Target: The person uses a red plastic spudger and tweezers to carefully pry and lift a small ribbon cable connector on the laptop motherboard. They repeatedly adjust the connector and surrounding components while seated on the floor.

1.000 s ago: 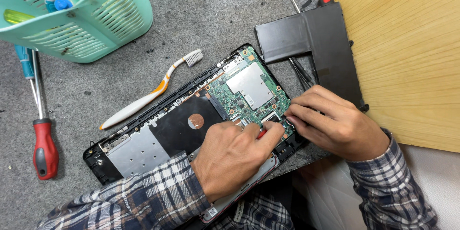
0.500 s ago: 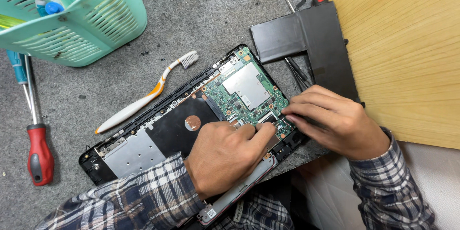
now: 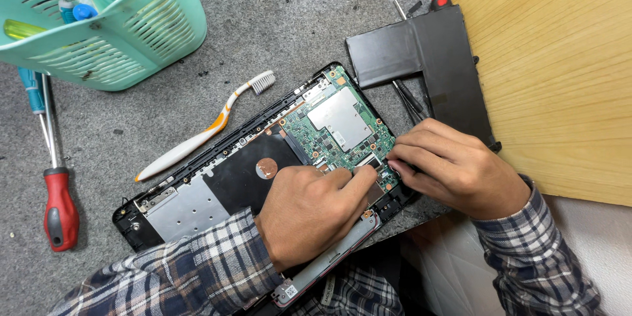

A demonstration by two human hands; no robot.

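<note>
An open laptop (image 3: pixel 197 204) lies on its back on the grey mat (image 3: pixel 296 26), slanting from near left to far right. Its cover is off. At its far right end sits a green board (image 3: pixel 336 122) with a silver square on it. Beside the board, toward the left, is a black sheet with a small copper disc (image 3: pixel 266 168), and then a silver plate (image 3: pixel 187 209).

Both hands meet at the near right edge of the board. The left hand (image 3: pixel 309 214) lies across the laptop, fingers curled, with its fingertips pressed on a small part at the board's edge. The right hand (image 3: pixel 457 171) comes in from the right, fingers held close together, tips touching the same spot. I cannot tell if either hand pinches anything. Both sleeves are checked.

Just past the right hand lies a black battery (image 3: pixel 428 59) shaped like an L. It rests partly on a wood board (image 3: pixel 559 79) at the right. A small tool with a red cap (image 3: pixel 440 0) peeks out behind the battery.

Just left of the laptop's far edge lies a white and orange toothbrush (image 3: pixel 204 135). Farther left is a red screwdriver (image 3: pixel 59 207), and by it a blue tool (image 3: pixel 31 85). At the far left stands a green basket (image 3: pixel 131 33) with things inside.
</note>
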